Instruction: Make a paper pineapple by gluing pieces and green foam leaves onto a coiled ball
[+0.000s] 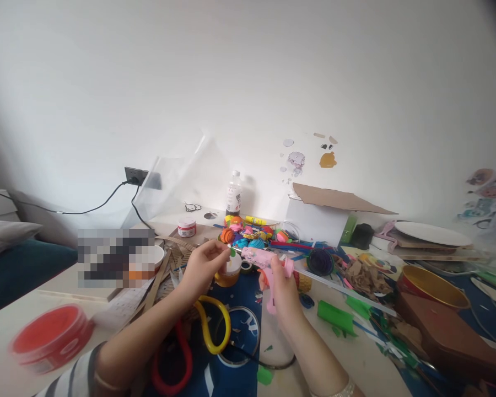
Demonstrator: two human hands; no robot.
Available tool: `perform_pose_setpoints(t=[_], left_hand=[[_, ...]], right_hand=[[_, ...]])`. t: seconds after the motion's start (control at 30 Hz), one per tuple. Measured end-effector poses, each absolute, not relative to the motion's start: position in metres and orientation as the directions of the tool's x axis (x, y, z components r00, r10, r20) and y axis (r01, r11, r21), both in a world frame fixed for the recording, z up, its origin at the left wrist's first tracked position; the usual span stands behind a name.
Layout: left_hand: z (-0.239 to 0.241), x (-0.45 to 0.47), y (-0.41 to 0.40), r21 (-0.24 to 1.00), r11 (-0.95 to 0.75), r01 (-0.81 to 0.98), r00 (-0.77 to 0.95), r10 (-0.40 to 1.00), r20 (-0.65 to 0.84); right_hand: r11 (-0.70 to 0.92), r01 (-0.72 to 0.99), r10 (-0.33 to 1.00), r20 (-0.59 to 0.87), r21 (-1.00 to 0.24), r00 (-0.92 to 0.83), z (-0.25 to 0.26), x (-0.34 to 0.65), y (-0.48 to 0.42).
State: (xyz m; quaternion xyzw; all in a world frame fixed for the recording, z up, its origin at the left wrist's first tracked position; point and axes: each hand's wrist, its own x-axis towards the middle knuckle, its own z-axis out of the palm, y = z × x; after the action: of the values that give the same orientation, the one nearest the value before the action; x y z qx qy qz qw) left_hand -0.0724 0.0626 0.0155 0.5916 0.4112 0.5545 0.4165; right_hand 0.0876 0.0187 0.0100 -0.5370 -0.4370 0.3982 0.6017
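In the head view my right hand is wrapped round the handle of a pink hot glue gun. Its nozzle points left, and a long translucent glue stick seems to stick out of its back end. My left hand is closed in a pinch on a small green piece, right by the nozzle tip. Whether nozzle and piece touch is too small to tell. Below them stands a yellow tub beside a roll of tape. Colourful woven balls lie in a heap behind.
A yellow ring-shaped tube and a red one lie near my left forearm. An open red tub stands at front left, a bottle by the wall. Green paper scraps and a brown box are at right.
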Motion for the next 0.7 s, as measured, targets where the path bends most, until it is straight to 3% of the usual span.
perform_pose_setpoints(t=[0.17, 0.4, 0.7], left_hand=[[0.0147, -0.0730, 0.0631, 0.947, -0.320, 0.037, 0.051, 0.947, 0.318], [0.0147, -0.0728, 0.0623, 0.945, -0.325, 0.038, 0.045, 0.945, 0.324], [0.0157, -0.0734, 0.0624, 0.945, -0.327, 0.024, 0.040, 0.945, 0.326]], right_hand=[[0.108, -0.053, 0.907, 0.077, -0.993, 0.413, 0.0106, 0.0867, 0.0197], [0.069, -0.047, 0.970, 0.056, -0.996, 0.237, 0.0044, 0.0896, 0.0232], [0.104, -0.085, 0.943, 0.071, -0.991, 0.326, 0.0111, 0.0865, 0.0219]])
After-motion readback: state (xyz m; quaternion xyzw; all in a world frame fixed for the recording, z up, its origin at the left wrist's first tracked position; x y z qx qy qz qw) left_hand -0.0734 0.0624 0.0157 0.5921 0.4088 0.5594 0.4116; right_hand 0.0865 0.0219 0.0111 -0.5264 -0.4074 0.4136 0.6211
